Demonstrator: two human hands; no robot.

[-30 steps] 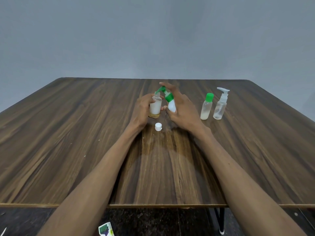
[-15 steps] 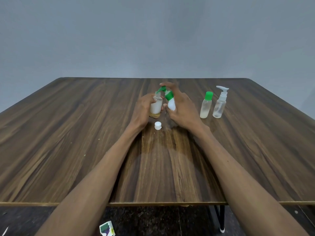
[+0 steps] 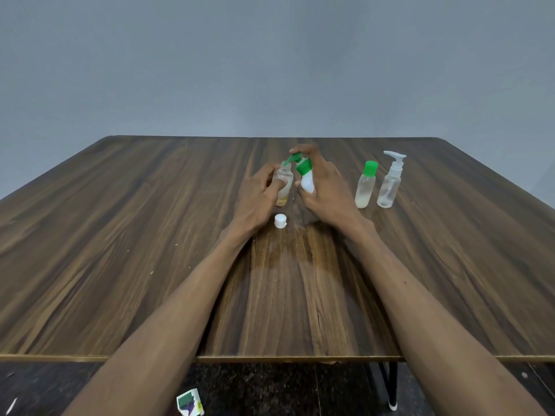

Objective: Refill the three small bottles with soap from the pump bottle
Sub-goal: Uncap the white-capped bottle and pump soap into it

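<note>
While your right hand (image 3: 326,187) grips the pump bottle (image 3: 307,178), its spout meets the small bottle (image 3: 284,184).
Your left hand (image 3: 258,196) clasps that bottle mid-table (image 3: 120,235).

dark wooden table (image 3: 150,235) carries white cap (image 3: 280,221), green-capped bottle (image 3: 365,185), spray bottle (image 3: 390,181).

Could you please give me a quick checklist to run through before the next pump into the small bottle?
1. Open bottle upright, gripped by left hand: ok.
2. Pump bottle held in right hand: ok.
3. Green nozzle over the open neck: ok.
4. White cap off, lying on table: ok.
5. Room left in the open bottle: ok, mostly unfilled.
6. Soap left in pump bottle: cannot tell, opaque.
</note>
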